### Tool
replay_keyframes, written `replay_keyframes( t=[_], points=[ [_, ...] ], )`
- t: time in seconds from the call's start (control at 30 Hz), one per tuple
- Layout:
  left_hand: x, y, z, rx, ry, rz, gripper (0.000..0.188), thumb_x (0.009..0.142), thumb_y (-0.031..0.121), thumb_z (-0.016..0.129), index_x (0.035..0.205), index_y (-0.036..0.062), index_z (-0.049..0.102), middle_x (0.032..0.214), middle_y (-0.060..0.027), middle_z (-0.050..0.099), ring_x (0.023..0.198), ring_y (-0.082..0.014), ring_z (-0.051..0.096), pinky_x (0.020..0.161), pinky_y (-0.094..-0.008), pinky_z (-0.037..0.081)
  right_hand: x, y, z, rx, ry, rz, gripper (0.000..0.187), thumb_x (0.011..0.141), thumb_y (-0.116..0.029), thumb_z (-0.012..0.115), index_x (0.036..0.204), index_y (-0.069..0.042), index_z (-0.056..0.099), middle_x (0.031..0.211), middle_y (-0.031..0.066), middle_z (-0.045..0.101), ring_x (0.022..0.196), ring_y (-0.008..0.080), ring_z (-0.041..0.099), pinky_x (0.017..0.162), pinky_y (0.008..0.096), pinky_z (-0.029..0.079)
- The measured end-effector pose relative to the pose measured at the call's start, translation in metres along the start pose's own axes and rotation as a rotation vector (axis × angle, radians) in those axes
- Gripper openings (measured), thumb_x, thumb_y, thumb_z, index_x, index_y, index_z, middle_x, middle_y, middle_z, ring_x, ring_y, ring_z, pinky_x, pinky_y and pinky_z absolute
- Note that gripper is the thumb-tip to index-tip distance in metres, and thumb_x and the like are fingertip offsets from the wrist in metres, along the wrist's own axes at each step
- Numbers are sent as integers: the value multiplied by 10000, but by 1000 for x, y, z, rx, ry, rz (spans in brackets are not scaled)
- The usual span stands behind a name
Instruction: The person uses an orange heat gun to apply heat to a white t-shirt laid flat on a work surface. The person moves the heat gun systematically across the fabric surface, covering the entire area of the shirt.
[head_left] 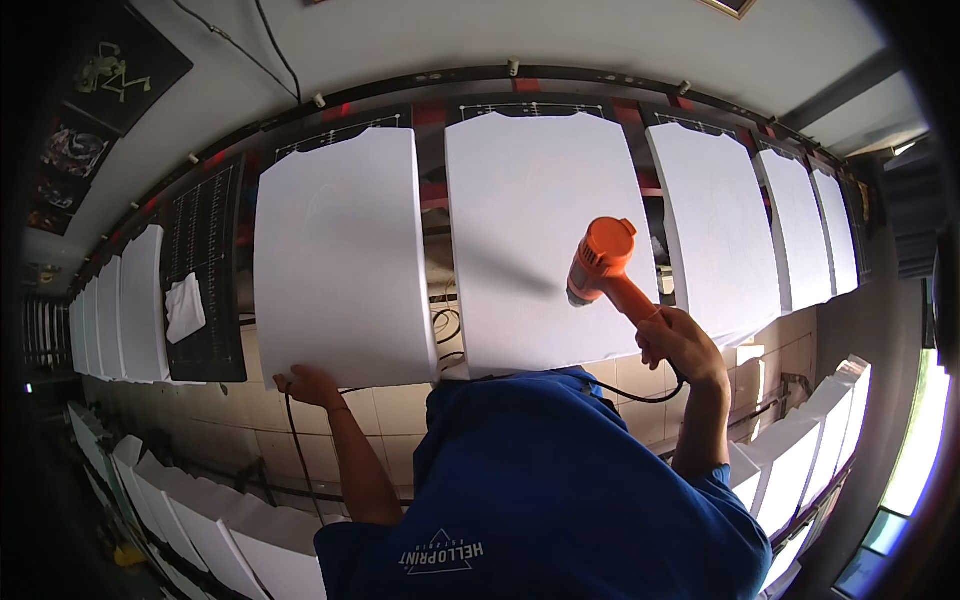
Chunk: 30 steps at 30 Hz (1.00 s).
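My right hand (684, 346) is wrapped round the handle of an orange heat gun (606, 258). The gun hangs over a white fabric panel (530, 220) laid on a black board, its dark nozzle pointing down and to the left. Its black cable (640, 398) trails from the handle past my waist. At the near left corner of a second white panel (340, 250), my left hand (312, 386) is closed on a dark cable (296, 430) that drops toward the floor. Whether its fingertips also pinch the fabric edge cannot be made out.
More white-covered boards (712, 220) stand in the row to the right, and several (140, 300) to the left. A bare black board (205, 260) carries a crumpled white cloth (185, 308). Behind me, another row of white panels (200, 510) runs along a rack. A dark rail (460, 74) lines the far side.
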<state>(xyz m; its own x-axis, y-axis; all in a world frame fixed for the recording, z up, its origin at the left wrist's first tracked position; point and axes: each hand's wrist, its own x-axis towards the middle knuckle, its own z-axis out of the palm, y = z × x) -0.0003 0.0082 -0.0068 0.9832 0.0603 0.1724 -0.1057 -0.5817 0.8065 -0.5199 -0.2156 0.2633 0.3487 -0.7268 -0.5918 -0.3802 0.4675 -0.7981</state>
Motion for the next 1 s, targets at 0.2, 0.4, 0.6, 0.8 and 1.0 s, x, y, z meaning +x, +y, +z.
replay_keyframes(
  t=[0.2,0.4,0.6,0.8,1.0],
  points=[
    [-3,4,4,22,-18,-26,607,947,266,451,1409,-89,282,1429,-247,357,1293,-377,418,1071,-438,392,25,12,17,101,169,-93,355,896,-302,611,995,33,549,801,53,577,698,127,607,607,250,501],
    [3,-10,3,59,-11,18,608,932,273,462,1390,-89,291,1402,-253,348,1270,-387,414,1059,-451,394,-14,21,4,11,71,96,325,878,-277,615,990,25,580,776,54,596,661,126,615,585,256,504],
    [1,-4,7,-12,-43,-40,611,924,270,466,1380,-98,292,1386,-267,355,1255,-402,420,1052,-465,394,-1,22,13,81,191,-39,312,897,-282,604,966,22,578,763,49,593,654,112,585,605,254,492],
    [2,-18,4,-42,-36,-17,614,927,260,465,1383,-108,282,1405,-277,337,1278,-405,404,1069,-461,385,3,28,6,92,235,-7,313,895,-297,608,941,11,580,757,44,588,668,114,594,605,262,492],
    [6,-26,11,-5,3,39,605,925,261,482,1377,-93,292,1384,-276,349,1230,-390,448,1026,-460,421,-6,27,1,83,281,-1,315,889,-291,619,952,14,575,762,46,587,634,116,588,586,256,492]
  ],
)
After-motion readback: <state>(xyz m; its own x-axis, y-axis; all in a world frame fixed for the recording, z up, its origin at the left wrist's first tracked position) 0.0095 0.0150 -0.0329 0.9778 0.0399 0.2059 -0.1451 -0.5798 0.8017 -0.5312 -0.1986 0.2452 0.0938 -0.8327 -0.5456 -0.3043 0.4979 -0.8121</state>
